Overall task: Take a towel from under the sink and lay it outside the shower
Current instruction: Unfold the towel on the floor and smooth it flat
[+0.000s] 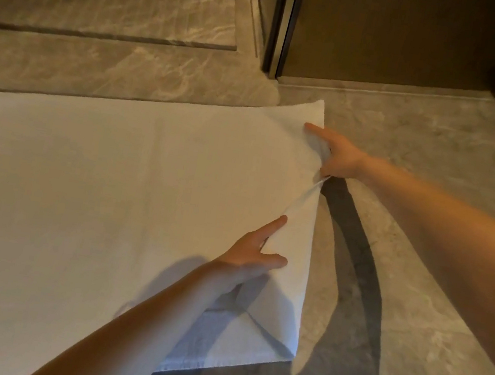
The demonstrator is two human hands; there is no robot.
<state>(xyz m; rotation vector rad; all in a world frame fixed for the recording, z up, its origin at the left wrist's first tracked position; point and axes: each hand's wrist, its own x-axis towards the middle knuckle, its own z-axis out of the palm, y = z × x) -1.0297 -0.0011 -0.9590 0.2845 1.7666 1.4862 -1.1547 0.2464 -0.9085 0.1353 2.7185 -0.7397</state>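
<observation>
The right hand (338,156) pinched the far right edge of the white towel (92,195), while the left hand (253,253), fingers spread, gripped a raised fold of the same edge nearer the body. Most of the towel already lay flat on the marble floor (455,155), just outside the shower threshold (108,34) and glass door frame (282,21). Only the lifted right side seemingly remained to be pulled straight and smoothed down.

One white towel (92,195); two hands: left (256,253), right (340,156).
</observation>
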